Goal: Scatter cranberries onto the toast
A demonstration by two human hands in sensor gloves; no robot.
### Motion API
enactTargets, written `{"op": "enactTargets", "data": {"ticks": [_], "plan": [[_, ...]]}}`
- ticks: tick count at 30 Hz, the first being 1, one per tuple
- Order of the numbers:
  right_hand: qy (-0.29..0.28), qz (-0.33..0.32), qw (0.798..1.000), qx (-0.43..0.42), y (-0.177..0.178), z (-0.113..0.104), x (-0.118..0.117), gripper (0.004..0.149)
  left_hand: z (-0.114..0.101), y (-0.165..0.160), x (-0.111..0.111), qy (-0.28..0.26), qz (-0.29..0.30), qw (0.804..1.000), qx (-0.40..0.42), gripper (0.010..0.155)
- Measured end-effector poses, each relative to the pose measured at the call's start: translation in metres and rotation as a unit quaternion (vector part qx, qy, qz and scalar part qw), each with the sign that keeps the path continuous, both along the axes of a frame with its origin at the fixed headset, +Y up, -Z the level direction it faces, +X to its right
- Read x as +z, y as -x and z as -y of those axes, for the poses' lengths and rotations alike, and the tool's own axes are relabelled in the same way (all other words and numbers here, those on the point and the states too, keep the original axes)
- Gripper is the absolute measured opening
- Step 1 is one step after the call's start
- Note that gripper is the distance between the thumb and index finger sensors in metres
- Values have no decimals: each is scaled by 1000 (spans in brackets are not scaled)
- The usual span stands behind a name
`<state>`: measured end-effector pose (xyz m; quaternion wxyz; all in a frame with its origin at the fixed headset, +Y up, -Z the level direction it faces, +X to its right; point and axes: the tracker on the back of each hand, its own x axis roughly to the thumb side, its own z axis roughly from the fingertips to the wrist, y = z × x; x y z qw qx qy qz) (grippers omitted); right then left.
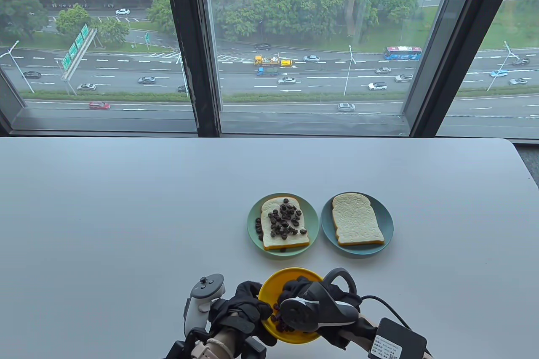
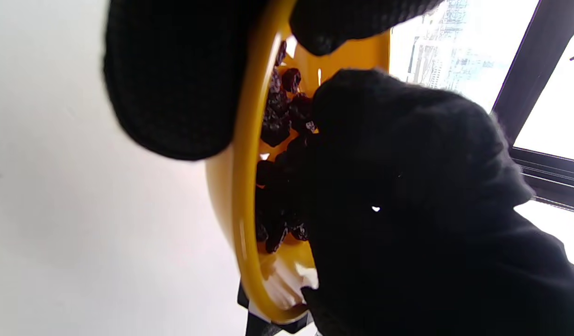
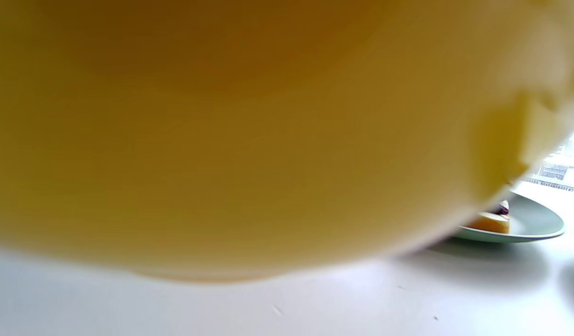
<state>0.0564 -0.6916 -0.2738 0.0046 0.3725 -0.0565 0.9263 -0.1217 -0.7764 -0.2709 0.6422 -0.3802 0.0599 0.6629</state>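
A yellow bowl with dark cranberries sits at the table's near edge. My left hand grips its left rim; in the left wrist view my fingers wrap over the rim. My right hand reaches into the bowl and its glove touches the cranberries; its fingertips are hidden. A green plate holds a toast covered with cranberries. A blue plate beside it holds a plain toast.
The right wrist view is filled by the bowl's outer wall, with the green plate at its right. A window runs along the table's far edge. A cable and box trail from my right wrist.
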Motion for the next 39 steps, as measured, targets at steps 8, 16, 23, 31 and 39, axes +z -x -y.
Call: {"op": "enactTargets", "data": {"ticks": [8,16,23,31,39], "plan": [[31,-20,996,-78,-20,-22,-1,36,7,6,-5,12,-4,1000,2,62],[67,126,978,-151,-69,-31,-73,36,2,10,-8,-3,-9,1000,12,62],[84,315,941,-91,-122,17,-164,35,5,10,-8,3,-6,1000,2,62],[80,337,938,-19,-118,52,-184,37,7,15,-9,5,-17,1000,1,62],[69,360,930,9,-129,52,-185,41,6,12,-7,5,-9,1000,-1,62]]}}
